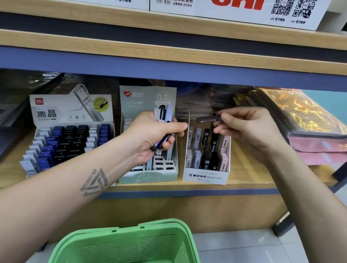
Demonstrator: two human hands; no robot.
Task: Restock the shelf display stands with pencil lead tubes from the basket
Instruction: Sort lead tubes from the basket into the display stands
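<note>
Wooden shelf [249,180] boards are carrying three display stands below white uni boxes [238,3]. From the head view, the left hand [154,137] is gripping a bundle of lead tubes [166,113] before the green stand [150,98], while the right hand [249,129] is pinching a dark tube [206,119] over the MONO stand [205,175]. More tubes are lying in the green basket [110,246] below.

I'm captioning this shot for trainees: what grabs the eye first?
The two hands mid-shelf: the left hand grips a bundle of lead tubes, the right hand pinches one dark lead tube above the white MONO display stand. Below sits the bright green plastic basket.
</note>
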